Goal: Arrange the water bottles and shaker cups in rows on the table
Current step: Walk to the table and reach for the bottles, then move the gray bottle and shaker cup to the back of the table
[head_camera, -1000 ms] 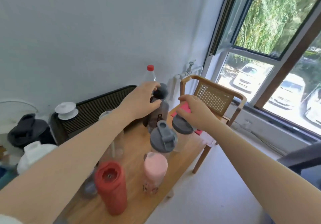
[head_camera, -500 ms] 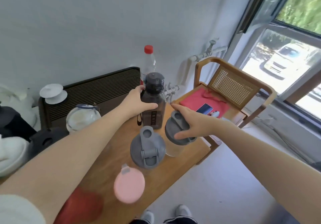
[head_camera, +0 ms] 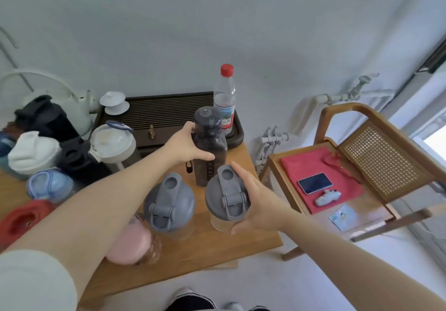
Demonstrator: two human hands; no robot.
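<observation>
My left hand (head_camera: pixel 187 145) grips a tall dark smoky bottle (head_camera: pixel 211 149) standing near the far right of the wooden table (head_camera: pixel 241 240). My right hand (head_camera: pixel 255 204) wraps around a clear shaker cup with a grey flip lid (head_camera: pixel 225 199) just in front of that bottle. A second grey-lidded shaker (head_camera: pixel 169 204) stands to its left, and a pink-lidded cup (head_camera: pixel 131 243) sits nearer me, partly behind my left forearm. A clear water bottle with a red cap (head_camera: pixel 225 96) stands on the dark tray (head_camera: pixel 164 115) at the back.
At the left stand a white-lidded jug (head_camera: pixel 112 141), a black bottle (head_camera: pixel 74 158), a light blue lid (head_camera: pixel 49 184), a red bottle (head_camera: pixel 21 219) and a white cup (head_camera: pixel 31 151). A wooden chair (head_camera: pixel 362 173) to the right holds a red cloth and a phone (head_camera: pixel 314 182).
The camera has tilted down and left, so more of the table's left side shows. My left hand has slid from the dark bottle's cap to its body. My right hand stays on the grey-lidded shaker.
</observation>
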